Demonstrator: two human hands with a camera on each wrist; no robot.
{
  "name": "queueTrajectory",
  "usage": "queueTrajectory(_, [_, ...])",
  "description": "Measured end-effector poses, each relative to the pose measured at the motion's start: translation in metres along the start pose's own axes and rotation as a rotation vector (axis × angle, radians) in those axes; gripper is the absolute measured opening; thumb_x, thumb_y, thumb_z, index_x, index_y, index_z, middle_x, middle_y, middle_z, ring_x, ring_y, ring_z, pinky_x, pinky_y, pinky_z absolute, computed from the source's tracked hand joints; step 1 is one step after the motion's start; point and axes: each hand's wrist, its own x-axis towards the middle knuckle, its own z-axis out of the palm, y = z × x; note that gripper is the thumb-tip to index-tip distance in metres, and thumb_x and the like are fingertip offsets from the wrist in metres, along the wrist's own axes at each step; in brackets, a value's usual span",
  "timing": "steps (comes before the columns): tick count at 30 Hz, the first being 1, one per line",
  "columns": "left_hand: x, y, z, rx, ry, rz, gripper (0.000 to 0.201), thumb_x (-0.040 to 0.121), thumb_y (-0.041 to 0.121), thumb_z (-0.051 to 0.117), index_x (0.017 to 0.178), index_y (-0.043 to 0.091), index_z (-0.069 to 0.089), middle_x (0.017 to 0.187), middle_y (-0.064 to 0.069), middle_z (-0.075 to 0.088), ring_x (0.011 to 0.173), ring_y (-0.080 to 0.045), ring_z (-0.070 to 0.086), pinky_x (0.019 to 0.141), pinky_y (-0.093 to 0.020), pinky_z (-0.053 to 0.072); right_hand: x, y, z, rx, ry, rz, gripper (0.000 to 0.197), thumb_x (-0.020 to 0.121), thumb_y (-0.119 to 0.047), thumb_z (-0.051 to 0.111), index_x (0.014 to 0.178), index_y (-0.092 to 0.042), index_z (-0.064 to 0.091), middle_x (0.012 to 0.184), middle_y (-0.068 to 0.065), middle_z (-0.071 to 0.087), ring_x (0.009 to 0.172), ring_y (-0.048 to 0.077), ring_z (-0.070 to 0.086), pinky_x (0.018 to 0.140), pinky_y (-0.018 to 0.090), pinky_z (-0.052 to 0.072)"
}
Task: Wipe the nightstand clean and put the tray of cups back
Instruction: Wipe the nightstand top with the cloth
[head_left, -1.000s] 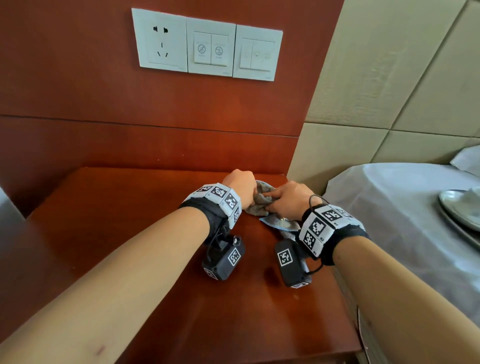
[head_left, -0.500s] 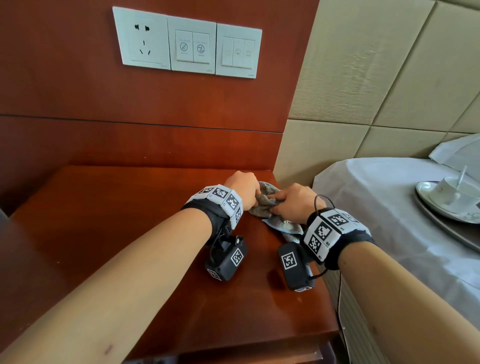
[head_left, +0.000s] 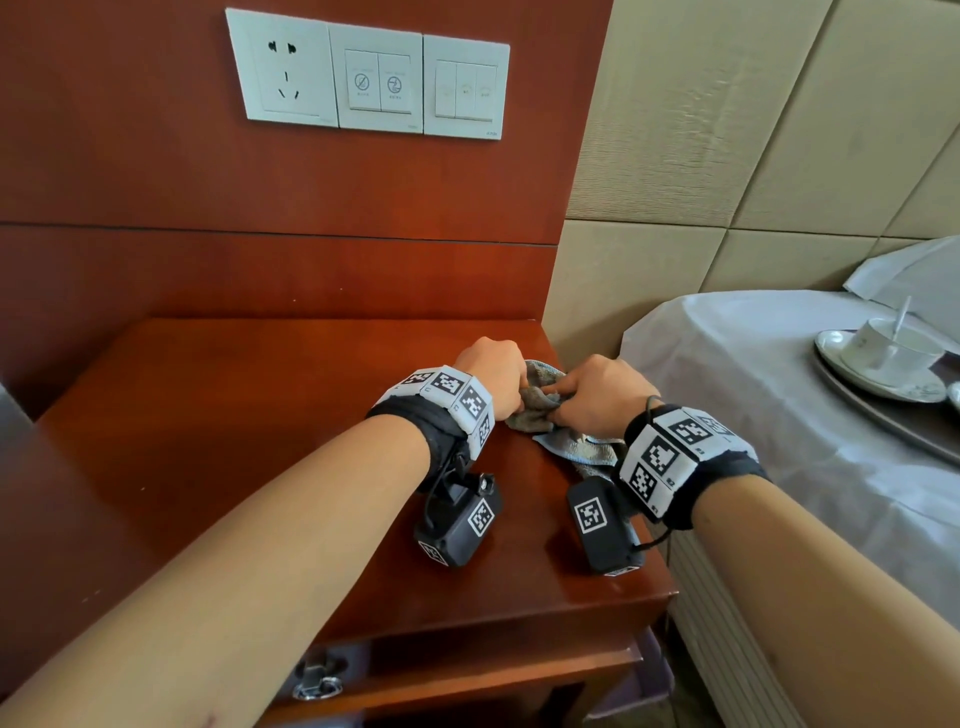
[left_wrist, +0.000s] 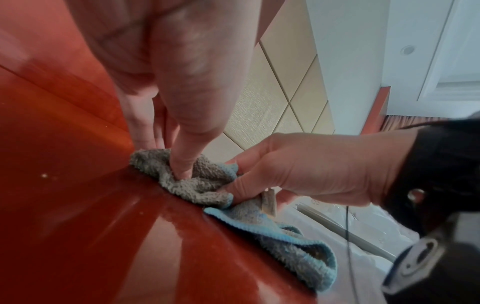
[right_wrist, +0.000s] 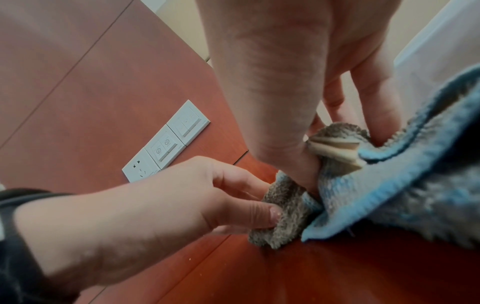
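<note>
A grey cloth with a blue edge (head_left: 540, 410) (left_wrist: 200, 185) (right_wrist: 389, 185) lies bunched on the back right corner of the red-brown nightstand (head_left: 260, 441). My left hand (head_left: 493, 376) (right_wrist: 207, 195) pinches its left end between thumb and fingers. My right hand (head_left: 592, 395) (left_wrist: 298, 168) pinches the middle of the cloth, close beside the left. The rest of the cloth trails toward the right edge under my right wrist. The tray (head_left: 893, 421) sits on the bed at the far right with a white cup (head_left: 891, 348), saucer and spoon on it.
A wood wall panel with a socket and switch plates (head_left: 363, 78) stands behind the nightstand. A padded beige headboard (head_left: 727, 156) and the white-sheeted bed (head_left: 753, 415) lie to the right. A drawer latch (head_left: 317, 680) shows below the front edge.
The view has turned right and down, so the tray and cup show more. Both hands stay together on the cloth at the back right corner, with only small shifts of the fingers.
</note>
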Motion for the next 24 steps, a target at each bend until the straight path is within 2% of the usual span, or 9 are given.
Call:
queueTrajectory(6, [-0.017,-0.001,0.000,-0.016,0.025,0.004,0.026,0.087,0.015,0.066,0.112,0.019,0.073,0.115,-0.008,0.068,0.100,-0.029,0.065,0.075,-0.029,0.050,-0.010,-0.009,0.005,-0.022,0.011,0.007,0.034,0.075,-0.027,0.060,0.102,-0.042,0.075,0.068,-0.013,0.059,0.075,0.015,0.061,0.063,0.025,0.048])
queueTrajectory(10, [-0.027,-0.009,-0.001,-0.018,0.036,0.001,0.026,0.088,0.014,0.066,0.112,0.017,0.073,0.115,-0.009,0.069,0.101,-0.029,0.065,0.074,-0.028,0.049,-0.014,-0.022,0.005,-0.036,-0.003,0.008,0.029,0.075,-0.026,0.058,0.096,-0.030,0.077,0.069,-0.005,0.064,0.069,0.015,0.062,0.059,0.025,0.050])
queueTrajectory(14, [-0.039,-0.028,-0.009,-0.028,0.044,-0.024,0.027,0.086,0.015,0.069,0.112,0.018,0.072,0.117,-0.010,0.068,0.104,-0.029,0.065,0.077,-0.029,0.050,-0.014,-0.044,0.008,-0.017,-0.012,-0.018,0.028,0.074,-0.025,0.059,0.094,-0.028,0.078,0.071,-0.003,0.064,0.067,0.016,0.060,0.055,0.023,0.045])
queueTrajectory(17, [-0.050,-0.049,-0.017,-0.040,0.053,-0.049,0.025,0.083,0.018,0.073,0.108,0.019,0.074,0.115,-0.009,0.070,0.102,-0.028,0.065,0.084,-0.033,0.055,-0.016,-0.068,0.014,-0.018,-0.015,-0.058,0.034,0.072,-0.026,0.056,0.098,-0.031,0.077,0.084,-0.003,0.071,0.073,0.017,0.064,0.059,0.024,0.050])
queueTrajectory(20, [-0.062,-0.071,-0.024,-0.047,0.061,-0.078,0.024,0.081,0.019,0.075,0.106,0.019,0.076,0.113,-0.009,0.070,0.101,-0.027,0.066,0.087,-0.038,0.056,-0.021,-0.091,0.021,-0.009,-0.015,-0.093,0.042,0.070,-0.027,0.056,0.107,-0.035,0.074,0.101,-0.001,0.072,0.086,0.022,0.066,0.072,0.028,0.056])
queueTrajectory(24, [-0.082,-0.097,-0.035,-0.029,0.079,-0.116,0.024,0.081,0.018,0.075,0.106,0.020,0.076,0.111,-0.008,0.071,0.098,-0.027,0.067,0.086,-0.038,0.057,-0.028,-0.124,0.027,-0.008,-0.009,-0.136,0.038,0.071,-0.026,0.057,0.104,-0.029,0.075,0.099,0.001,0.072,0.084,0.023,0.066,0.075,0.030,0.058])
